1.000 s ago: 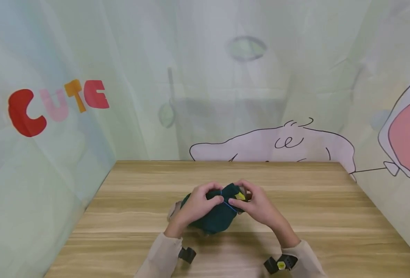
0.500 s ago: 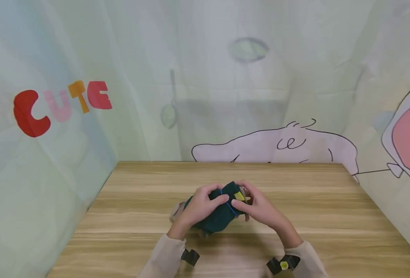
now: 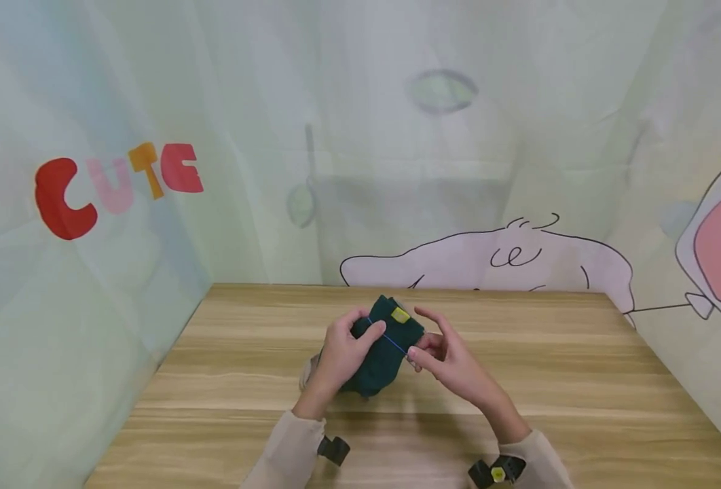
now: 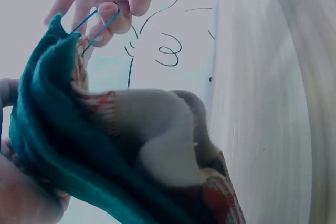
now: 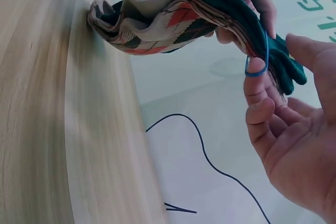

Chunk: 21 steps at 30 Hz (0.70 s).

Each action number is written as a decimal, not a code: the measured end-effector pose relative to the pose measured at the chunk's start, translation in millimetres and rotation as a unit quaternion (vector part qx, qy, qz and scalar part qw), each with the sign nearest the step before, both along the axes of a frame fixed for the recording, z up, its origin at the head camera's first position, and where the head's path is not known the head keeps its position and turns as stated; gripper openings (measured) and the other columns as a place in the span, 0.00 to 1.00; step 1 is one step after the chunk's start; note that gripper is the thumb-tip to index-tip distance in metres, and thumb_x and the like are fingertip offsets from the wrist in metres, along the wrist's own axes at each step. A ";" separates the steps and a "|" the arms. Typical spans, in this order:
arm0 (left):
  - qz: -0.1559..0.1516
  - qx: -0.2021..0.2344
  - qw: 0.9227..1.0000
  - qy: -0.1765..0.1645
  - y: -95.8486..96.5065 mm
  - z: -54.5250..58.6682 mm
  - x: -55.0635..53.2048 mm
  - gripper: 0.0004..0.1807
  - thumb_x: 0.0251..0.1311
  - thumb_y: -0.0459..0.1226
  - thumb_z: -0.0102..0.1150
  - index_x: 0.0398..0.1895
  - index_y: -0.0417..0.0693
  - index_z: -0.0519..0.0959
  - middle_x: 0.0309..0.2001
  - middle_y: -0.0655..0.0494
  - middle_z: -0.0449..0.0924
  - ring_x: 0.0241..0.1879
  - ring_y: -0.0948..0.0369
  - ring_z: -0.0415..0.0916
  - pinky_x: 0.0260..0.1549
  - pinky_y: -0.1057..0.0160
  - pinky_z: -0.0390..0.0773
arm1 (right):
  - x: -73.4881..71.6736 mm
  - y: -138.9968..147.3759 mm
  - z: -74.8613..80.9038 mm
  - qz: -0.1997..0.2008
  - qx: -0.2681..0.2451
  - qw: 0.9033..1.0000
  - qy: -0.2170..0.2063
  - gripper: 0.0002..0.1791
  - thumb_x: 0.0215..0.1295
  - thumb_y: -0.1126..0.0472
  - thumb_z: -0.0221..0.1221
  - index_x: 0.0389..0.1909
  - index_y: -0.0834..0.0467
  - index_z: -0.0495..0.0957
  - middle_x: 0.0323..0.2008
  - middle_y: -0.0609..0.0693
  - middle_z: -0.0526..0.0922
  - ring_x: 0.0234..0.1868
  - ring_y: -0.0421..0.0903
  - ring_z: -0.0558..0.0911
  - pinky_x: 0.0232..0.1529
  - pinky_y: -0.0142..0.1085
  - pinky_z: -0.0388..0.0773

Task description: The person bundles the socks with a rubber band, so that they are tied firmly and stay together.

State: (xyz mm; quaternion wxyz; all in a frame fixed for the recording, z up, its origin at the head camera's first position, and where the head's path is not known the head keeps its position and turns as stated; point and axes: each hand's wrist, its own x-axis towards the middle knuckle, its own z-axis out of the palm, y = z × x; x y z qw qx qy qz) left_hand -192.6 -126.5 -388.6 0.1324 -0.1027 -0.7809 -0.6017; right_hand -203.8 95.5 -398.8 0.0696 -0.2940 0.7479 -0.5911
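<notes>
A folded dark green cloth (image 3: 377, 370) with a yellow label (image 3: 400, 314) is held up over the table. Its other face, argyle-patterned in red, beige and dark green (image 5: 181, 19), shows in the right wrist view. My left hand (image 3: 345, 350) grips the bundle, thumb on top and fingers beneath. Around the bundle's far part runs a thin blue rubber band (image 3: 395, 343). A finger of my right hand (image 3: 461, 367) is hooked through that band on the underside and pulls a loop away from the cloth. The right index finger stands apart from the bundle.
The wooden table (image 3: 550, 360) spreads out under both hands. Behind it hangs a pale printed curtain (image 3: 360, 156) with a cartoon outline and coloured letters. Each wrist carries a small black camera (image 3: 334, 449).
The cloth has turned so its labelled end points farther away and to the left. My right fingers have left its end and now pull at the band.
</notes>
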 end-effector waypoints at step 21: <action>0.083 0.078 0.993 0.009 -6.1 0.4 -6.6 0.10 0.66 0.37 0.64 0.42 0.39 0.81 0.39 0.45 0.84 0.35 0.59 0.78 0.38 0.61 0.78 | 9.2 -8.7 0.8 0.021 0.023 0.997 0.066 0.35 0.71 0.59 0.61 0.74 0.49 0.57 0.37 0.46 0.89 0.38 0.47 0.86 0.35 0.33 0.74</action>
